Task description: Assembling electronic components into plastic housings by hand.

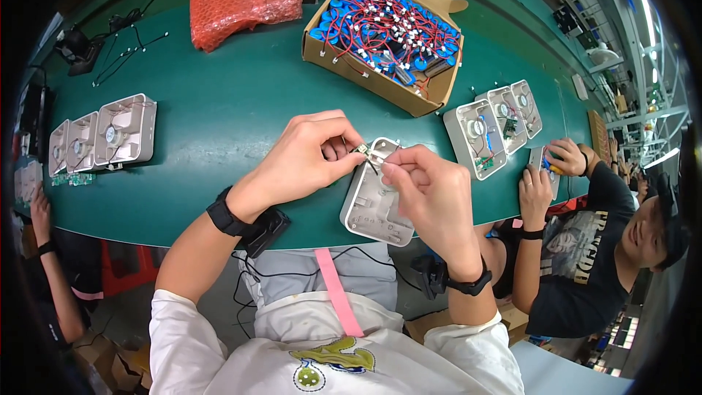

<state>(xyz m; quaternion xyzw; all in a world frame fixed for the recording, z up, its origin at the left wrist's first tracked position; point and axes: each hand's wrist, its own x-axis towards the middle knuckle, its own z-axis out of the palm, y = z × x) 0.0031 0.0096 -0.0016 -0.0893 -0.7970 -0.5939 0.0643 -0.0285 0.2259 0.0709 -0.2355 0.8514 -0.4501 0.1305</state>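
Pinching a small pale part [362,148] in our left hand [303,152], we curl our right hand [439,186] beside it, whether gripping we cannot tell; the grey housing [371,208] lies beneath both.

- Small off-white connector [361,148], centre
- Light-grey rounded plastic housing [374,208], centre
- Dark-green tabletop [219,124], mid-frame
- Red bubble-wrapped package [245,7], upper left
- Brown cardboard box [351,73], upper centre: blue cylinders [420,64], red wires [376,11]
- White T-shirt [263,351], green print [333,356], bottom
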